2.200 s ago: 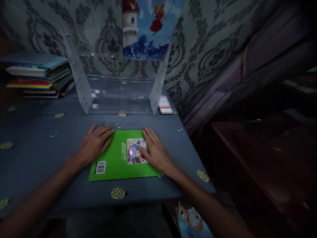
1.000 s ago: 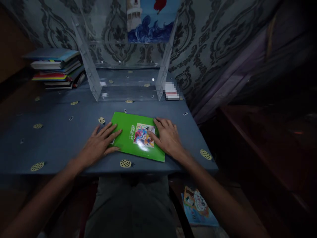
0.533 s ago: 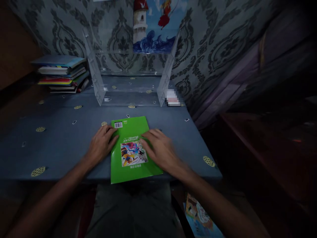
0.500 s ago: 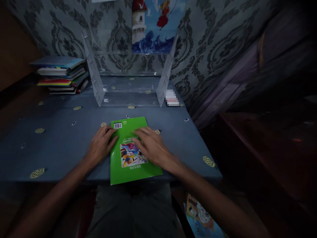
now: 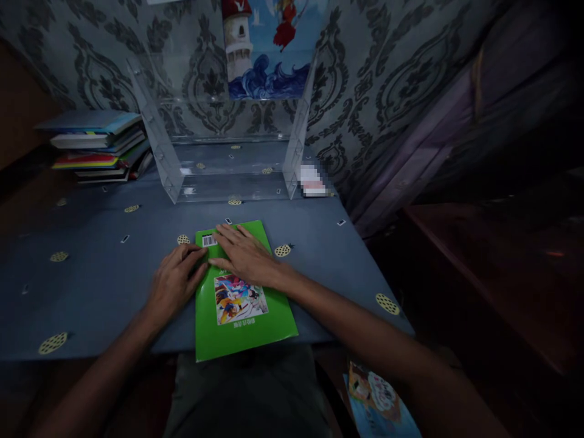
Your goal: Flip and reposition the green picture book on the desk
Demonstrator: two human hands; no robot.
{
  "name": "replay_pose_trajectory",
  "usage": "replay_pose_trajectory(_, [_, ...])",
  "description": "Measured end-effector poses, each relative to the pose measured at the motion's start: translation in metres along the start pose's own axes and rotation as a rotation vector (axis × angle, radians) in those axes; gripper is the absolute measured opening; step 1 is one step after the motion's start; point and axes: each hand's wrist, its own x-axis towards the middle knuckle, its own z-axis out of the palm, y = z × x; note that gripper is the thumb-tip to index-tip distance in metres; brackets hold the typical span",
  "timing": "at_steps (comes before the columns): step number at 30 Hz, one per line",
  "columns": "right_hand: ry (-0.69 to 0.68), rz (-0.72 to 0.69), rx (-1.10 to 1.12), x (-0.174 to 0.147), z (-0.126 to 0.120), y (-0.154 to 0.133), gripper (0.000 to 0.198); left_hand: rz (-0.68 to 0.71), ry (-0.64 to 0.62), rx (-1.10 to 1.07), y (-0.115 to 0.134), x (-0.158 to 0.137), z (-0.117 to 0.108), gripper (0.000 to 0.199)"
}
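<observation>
A green book (image 5: 246,342) with a barcode and a colourful picture on its cover lies on the table, its near edge jutting over the table's front. The printing faces upside down to me. My right hand (image 5: 244,252) rests flat on the upper part of the cover, fingers stretched toward the barcode, hiding part of the title. At the book's left edge is my left hand (image 5: 177,274), with its thumb and fingertips touching the edge and the fingers loosely bent and apart. Neither hand grips the book.
Behind the book stands a clear plastic rack (image 5: 157,146). A stack of books (image 5: 98,146) sits at the back left, and a blurred white item (image 5: 314,180) beside the rack's right side. A patterned cloth covers the table (image 5: 95,292). Below its edge lies a colourful booklet (image 5: 381,401).
My right hand has slid left and away from me across the cover, toward the barcode. My left hand stays at the left edge. The whole view has shifted slightly.
</observation>
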Motion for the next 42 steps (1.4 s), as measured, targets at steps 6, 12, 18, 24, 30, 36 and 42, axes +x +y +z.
replay_pose_trajectory(6, [0.017,0.120,-0.015,-0.020,-0.010,0.023,0.064,-0.020,-0.006,0.014,0.000,0.003,0.000,0.032])
replay_pose_trajectory(12, [0.026,0.240,0.000,-0.035,-0.018,0.037,0.059,0.030,-0.072,0.130,0.030,-0.011,-0.010,0.043])
replay_pose_trajectory(18, [0.012,0.281,-0.039,-0.033,-0.025,0.029,0.056,0.336,-0.275,0.138,0.077,-0.053,-0.010,0.081])
replay_pose_trajectory(24, [0.068,0.397,-0.145,-0.039,-0.033,0.033,0.048,0.383,-0.397,0.166,0.049,-0.046,-0.016,0.075])
replay_pose_trajectory(30, [0.109,0.425,-0.151,-0.040,-0.026,0.038,0.045,0.447,-0.405,0.081,0.070,-0.023,-0.012,0.083])
replay_pose_trajectory(36, [0.140,0.400,-0.151,-0.041,-0.022,0.041,0.045,0.569,-0.448,-0.010,0.100,-0.020,-0.004,0.052])
replay_pose_trajectory(42, [0.173,0.390,-0.138,-0.040,-0.017,0.047,0.046,0.677,-0.531,-0.080,0.094,-0.033,-0.013,0.045])
